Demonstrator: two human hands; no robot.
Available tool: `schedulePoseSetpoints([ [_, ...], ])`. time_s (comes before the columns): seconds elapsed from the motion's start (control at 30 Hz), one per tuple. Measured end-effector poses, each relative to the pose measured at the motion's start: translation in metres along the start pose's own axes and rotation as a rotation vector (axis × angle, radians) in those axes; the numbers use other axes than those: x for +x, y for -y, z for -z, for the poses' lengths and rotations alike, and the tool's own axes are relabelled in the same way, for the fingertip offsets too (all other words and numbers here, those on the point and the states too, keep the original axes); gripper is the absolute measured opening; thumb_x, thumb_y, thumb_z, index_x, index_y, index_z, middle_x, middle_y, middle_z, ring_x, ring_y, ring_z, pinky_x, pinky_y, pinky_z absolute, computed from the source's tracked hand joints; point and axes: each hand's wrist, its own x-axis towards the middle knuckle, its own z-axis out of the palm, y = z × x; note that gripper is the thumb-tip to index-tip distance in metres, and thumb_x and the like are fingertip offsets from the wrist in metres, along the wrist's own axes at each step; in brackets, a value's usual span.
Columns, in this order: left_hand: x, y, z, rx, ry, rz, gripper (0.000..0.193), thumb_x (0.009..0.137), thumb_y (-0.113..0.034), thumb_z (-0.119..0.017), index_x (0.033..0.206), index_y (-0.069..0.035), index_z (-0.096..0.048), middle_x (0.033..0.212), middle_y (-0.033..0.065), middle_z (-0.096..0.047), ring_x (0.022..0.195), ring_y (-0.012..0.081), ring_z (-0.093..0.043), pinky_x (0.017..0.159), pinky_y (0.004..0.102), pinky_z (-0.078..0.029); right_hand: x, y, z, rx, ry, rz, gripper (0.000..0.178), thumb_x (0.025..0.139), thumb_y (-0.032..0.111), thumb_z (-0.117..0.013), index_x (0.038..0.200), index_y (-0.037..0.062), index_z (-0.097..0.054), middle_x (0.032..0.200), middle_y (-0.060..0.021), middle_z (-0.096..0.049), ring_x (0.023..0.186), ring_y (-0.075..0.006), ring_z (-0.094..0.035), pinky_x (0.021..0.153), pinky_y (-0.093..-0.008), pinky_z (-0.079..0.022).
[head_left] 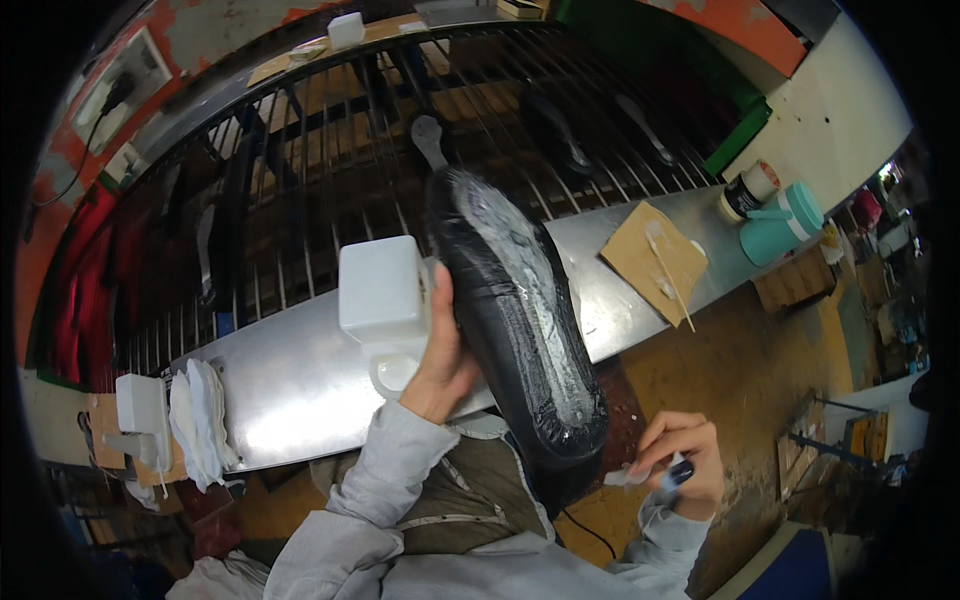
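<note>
A black shoe upper (470,290) stands bottom up in front of me, its underside toward me. A glossy whitish coating covers the middle strip of that underside, from toe to heel. My left hand (443,355) holds the shoe upper from its left side, thumb up along the edge and the other fingers hidden behind it. Below and right of the heel, my right hand (685,455) is closed in a pinch. Between its fingers is a small tool with a dark, rounded end (681,471) and a whitish, ragged tip (626,475); its exact kind is unclear.
Ahead, a rack of metal rods (290,190) carries several dark shoe pieces. On the metal ledge (270,385) are a white square container (381,288), a cardboard piece (650,255) with a thin stick, a teal lidded mug (782,225) and a dark jar (743,195). White pads (200,420) lie left.
</note>
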Motion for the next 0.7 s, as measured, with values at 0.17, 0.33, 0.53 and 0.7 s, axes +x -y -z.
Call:
schedulePoseSetpoints([
  [0.17,-0.025,-0.074,-0.003,0.101,-0.059,-0.453,0.097,0.091,-0.084,-0.030,0.148,-0.006,-0.041,0.139,0.0153,-0.054,0.125,0.0287,-0.056,0.106,0.0439,-0.048,0.035,0.019,-0.045,-0.034,0.271,-0.043,0.019,0.072,0.004,-0.084,0.087,-0.0030,-0.075,0.083,-0.0108,-0.073,0.069,-0.0125,-0.066,0.053,-0.0240,-0.043],
  [0.33,-0.076,-0.124,0.008,0.220,-0.244,-0.695,0.094,0.093,-0.081,-0.029,0.145,-0.004,-0.044,0.131,0.0185,-0.057,0.114,0.0278,-0.061,0.094,0.0406,-0.055,0.086,0.042,-0.117,-0.038,0.451,-0.015,0.018,0.076,0.002,-0.083,0.093,-0.0008,-0.077,0.082,-0.0099,-0.075,0.072,-0.0128,-0.069,0.057,-0.0239,-0.048],
  [0.53,-0.130,-0.142,0.033,0.243,-0.212,-0.757,0.094,0.094,-0.080,-0.025,0.145,-0.003,-0.042,0.130,0.0193,-0.059,0.109,0.0265,-0.065,0.090,0.0381,-0.058,0.147,0.067,-0.195,0.109,0.294,0.337,0.026,0.069,-0.003,-0.084,0.094,0.0011,-0.078,0.085,-0.0102,-0.076,0.072,-0.0140,-0.071,0.060,-0.0237,-0.052],
  [0.7,-0.159,-0.134,0.042,0.365,-0.192,-0.681,0.100,0.093,-0.082,-0.021,0.148,-0.001,-0.039,0.136,0.0205,-0.056,0.118,0.0296,-0.063,0.099,0.0410,-0.055,0.167,0.103,-0.222,0.027,0.064,0.339,0.020,0.068,-0.009,-0.084,0.082,-0.0003,-0.072,0.080,-0.0094,-0.075,0.063,-0.0068,-0.062,0.052,-0.0188,-0.038],
])
